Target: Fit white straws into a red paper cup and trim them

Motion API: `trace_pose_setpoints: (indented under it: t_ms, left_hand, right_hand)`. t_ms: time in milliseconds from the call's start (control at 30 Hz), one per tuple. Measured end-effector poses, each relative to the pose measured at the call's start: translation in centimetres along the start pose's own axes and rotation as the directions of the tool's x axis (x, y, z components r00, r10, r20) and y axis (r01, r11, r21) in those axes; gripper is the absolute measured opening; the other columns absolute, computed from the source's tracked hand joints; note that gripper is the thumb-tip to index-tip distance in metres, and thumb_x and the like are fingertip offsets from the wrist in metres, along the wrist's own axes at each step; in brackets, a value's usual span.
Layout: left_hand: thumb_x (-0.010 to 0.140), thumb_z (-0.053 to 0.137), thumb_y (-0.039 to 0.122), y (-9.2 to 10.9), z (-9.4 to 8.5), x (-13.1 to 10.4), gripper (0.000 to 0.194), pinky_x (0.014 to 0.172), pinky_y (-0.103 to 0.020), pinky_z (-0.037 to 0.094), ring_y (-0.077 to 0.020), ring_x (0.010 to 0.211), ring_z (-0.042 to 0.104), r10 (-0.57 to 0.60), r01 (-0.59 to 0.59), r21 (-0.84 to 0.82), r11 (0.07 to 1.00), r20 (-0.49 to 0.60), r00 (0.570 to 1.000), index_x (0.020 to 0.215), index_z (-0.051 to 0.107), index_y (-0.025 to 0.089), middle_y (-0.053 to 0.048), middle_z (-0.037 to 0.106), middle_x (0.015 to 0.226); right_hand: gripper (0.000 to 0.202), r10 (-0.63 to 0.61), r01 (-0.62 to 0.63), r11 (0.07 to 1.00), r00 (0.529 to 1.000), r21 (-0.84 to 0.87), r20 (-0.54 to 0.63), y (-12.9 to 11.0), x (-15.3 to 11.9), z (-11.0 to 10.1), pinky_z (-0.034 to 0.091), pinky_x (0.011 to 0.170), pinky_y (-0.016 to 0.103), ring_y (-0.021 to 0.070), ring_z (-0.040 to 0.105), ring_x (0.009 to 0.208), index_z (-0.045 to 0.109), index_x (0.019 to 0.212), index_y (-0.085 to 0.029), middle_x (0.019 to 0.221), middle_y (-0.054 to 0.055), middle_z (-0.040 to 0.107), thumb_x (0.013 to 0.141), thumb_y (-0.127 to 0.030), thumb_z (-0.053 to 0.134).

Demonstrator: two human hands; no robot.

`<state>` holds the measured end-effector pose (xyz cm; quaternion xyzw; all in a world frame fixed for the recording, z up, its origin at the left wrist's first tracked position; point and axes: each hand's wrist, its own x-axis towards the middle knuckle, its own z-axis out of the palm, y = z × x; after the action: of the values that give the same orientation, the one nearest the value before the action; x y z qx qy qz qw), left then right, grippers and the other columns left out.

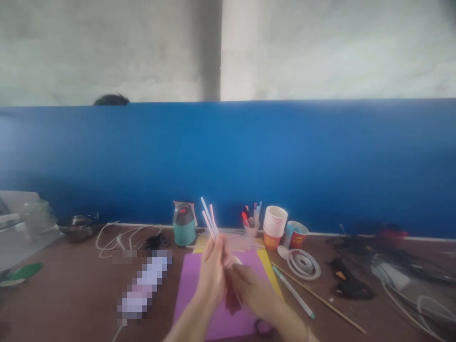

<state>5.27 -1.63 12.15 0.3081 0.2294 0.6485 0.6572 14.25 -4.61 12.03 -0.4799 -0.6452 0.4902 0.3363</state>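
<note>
In the middle of the view my left hand (213,268) is closed around several striped drinking straws (209,218), which stick up above the fingers. My right hand (249,285) presses against it from the right, its fingers curled in. A small white edge (237,260) shows between the hands, and a dark reddish piece (233,304) hangs below them; I cannot make out what these are. Both hands are over a purple sheet (188,294) that lies on a yellow one (269,266). A dark loop, like a scissors handle (263,327), lies under my right forearm.
Behind stand a teal flask (184,230), a pen cup (251,228), stacked paper cups (274,225) and another cup (298,235). Right of the sheets lie a tape coil (304,264), a marker (294,292), a thin stick (320,299) and cables (402,294). A blue partition (228,156) closes the back.
</note>
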Motion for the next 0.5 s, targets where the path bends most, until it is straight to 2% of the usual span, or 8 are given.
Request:
trace_pose_setpoints:
  t_ms: [133, 300, 500]
  left_hand:
    - [0.07, 0.069, 0.041, 0.0, -0.2, 0.1, 0.03, 0.042, -0.016, 0.022, -0.0018, 0.04, 0.03, -0.013, 0.013, -0.006, 1.0, -0.014, 1.0, 0.078, 0.052, 0.017, 0.009, 0.04, 0.052]
    - [0.075, 0.065, 0.04, -0.2, -0.5, 0.2, 0.03, 0.042, -0.017, 0.026, -0.0035, 0.041, 0.038, -0.07, 0.07, -0.004, 0.998, 0.008, 0.998, 0.092, 0.056, 0.017, 0.006, 0.048, 0.057]
    - [0.078, 0.059, 0.043, -0.6, -0.9, 0.1, 0.038, 0.041, -0.019, 0.031, -0.0072, 0.043, 0.047, -0.115, 0.116, 0.091, 0.989, -0.018, 0.993, 0.106, 0.055, 0.018, 0.003, 0.055, 0.061]
  right_hand:
    - [0.064, 0.007, -0.009, 0.999, 0.999, 0.045, 0.034, 0.6, 0.2, -0.2, 0.042, 0.045, 0.024, 0.0118, 0.052, 0.041, 0.054, 0.056, -0.016, 0.046, 0.002, 0.055, 0.074, -0.074, 0.034]
    - [0.058, -0.059, 0.053, 0.995, 0.996, 0.086, 0.062, 1.8, 0.6, -1.2, 0.04, 0.047, 0.023, 0.0117, 0.053, 0.044, 0.057, 0.059, -0.015, 0.051, 0.003, 0.06, 0.075, -0.069, 0.044]
    - [0.053, -0.016, 0.013, 0.999, 0.996, 0.034, 0.09, 2.0, 0.2, -1.9, 0.038, 0.047, 0.023, 0.0126, 0.053, 0.046, 0.061, 0.06, -0.014, 0.054, 0.005, 0.063, 0.078, -0.062, 0.045]
